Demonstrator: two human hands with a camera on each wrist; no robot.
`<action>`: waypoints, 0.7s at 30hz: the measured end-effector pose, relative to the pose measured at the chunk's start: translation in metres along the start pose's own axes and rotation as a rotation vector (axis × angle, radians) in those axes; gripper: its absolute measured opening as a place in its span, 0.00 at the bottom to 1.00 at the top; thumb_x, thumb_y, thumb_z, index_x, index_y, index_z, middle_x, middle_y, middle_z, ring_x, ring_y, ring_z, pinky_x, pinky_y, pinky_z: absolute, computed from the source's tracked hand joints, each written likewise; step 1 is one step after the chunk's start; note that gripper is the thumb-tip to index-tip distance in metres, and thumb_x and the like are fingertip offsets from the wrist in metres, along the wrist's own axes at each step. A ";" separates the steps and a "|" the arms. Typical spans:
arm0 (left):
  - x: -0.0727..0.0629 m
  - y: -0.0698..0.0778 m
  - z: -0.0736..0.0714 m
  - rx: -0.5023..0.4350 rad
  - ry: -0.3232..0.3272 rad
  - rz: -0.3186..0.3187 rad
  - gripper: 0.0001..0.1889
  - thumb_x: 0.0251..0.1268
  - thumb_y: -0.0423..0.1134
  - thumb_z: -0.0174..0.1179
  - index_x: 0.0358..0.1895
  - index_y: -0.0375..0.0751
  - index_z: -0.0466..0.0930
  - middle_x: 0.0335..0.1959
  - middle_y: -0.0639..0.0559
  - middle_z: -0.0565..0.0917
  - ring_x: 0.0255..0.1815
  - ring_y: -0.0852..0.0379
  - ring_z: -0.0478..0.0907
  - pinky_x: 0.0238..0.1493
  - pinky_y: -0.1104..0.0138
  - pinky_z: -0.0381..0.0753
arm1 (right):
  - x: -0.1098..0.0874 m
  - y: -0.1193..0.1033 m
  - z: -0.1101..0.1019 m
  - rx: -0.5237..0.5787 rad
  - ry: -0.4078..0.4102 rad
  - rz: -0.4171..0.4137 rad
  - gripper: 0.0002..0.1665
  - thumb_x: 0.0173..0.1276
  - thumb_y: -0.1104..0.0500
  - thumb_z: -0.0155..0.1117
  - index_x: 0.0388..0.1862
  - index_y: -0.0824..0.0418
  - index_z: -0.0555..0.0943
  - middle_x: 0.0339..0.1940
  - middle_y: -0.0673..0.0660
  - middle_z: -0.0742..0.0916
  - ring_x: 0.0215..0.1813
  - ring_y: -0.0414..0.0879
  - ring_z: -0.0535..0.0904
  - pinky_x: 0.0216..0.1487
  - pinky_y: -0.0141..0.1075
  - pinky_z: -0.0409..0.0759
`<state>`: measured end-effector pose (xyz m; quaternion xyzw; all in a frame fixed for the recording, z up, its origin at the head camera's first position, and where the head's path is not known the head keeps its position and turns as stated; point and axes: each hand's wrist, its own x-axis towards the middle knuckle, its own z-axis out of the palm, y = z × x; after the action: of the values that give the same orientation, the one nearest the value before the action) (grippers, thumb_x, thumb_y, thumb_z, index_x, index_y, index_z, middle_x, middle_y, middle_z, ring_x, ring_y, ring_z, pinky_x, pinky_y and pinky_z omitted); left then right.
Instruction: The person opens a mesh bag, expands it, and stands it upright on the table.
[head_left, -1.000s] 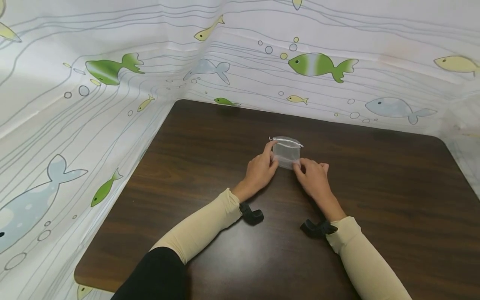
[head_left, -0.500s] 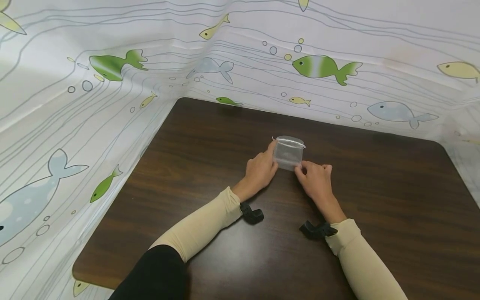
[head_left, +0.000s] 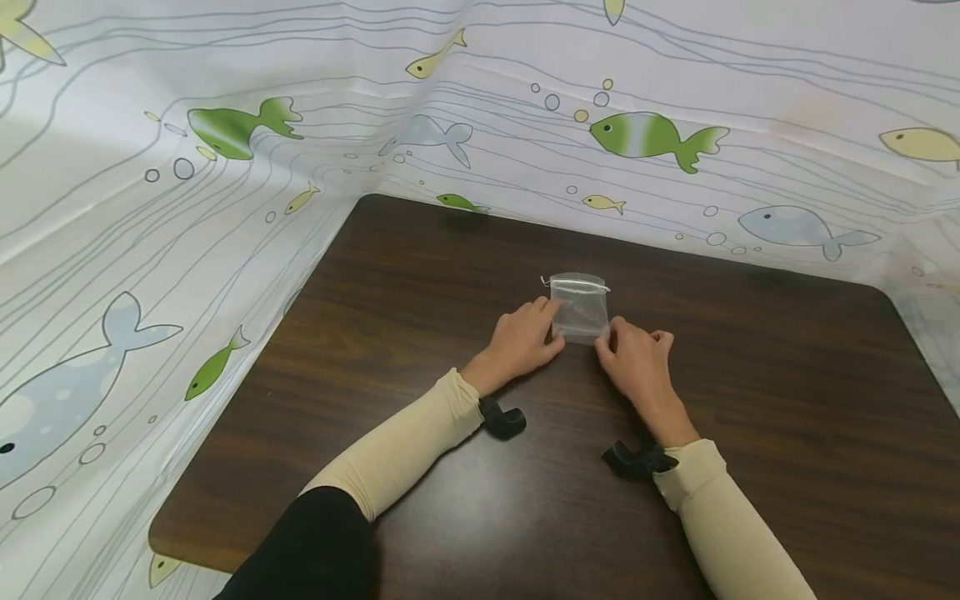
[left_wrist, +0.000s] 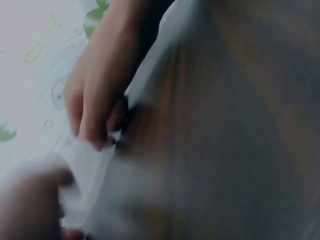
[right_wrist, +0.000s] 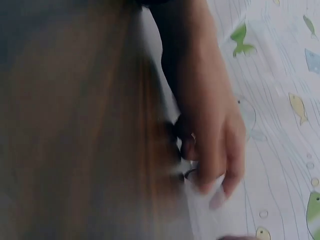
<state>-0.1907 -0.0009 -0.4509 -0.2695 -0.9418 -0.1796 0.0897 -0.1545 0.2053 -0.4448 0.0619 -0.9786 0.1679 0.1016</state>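
A small sheer white drawstring pouch (head_left: 581, 307) lies near the middle of the dark table, its cord drawn across the far end. My left hand (head_left: 517, 337) is at the pouch's left side, index finger reaching onto the edge and thumb apart near the lower left corner. At the lower right corner, my right hand (head_left: 637, 358) pinches the pouch between thumb and fingers. In the left wrist view, my left hand (left_wrist: 105, 85) points down beside pale sheer fabric, with the other hand blurred below. My right hand (right_wrist: 212, 120) shows bent fingers at the fabric.
The dark wood-grain table (head_left: 787, 400) extends around both hands. A white fish-print curtain (head_left: 525, 150) rises along its back and left edges. Black wrist mounts (head_left: 637, 458) sit at the beige sleeves (head_left: 405, 446).
My left hand has slid down the pouch's left edge toward me, its finger and thumb spreading apart. The right hand keeps to the lower right corner, and the pouch has shifted slightly rightward.
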 end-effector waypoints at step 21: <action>0.012 -0.014 -0.011 -0.433 -0.020 -0.315 0.15 0.81 0.50 0.57 0.53 0.47 0.88 0.41 0.53 0.91 0.29 0.57 0.81 0.27 0.72 0.67 | 0.010 0.020 0.005 0.440 -0.004 0.122 0.27 0.84 0.44 0.51 0.55 0.65 0.84 0.55 0.66 0.87 0.47 0.59 0.80 0.59 0.56 0.51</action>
<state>-0.2076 -0.0102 -0.4412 -0.1342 -0.9127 -0.3858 -0.0084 -0.1683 0.2217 -0.4536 0.0237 -0.9205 0.3829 0.0734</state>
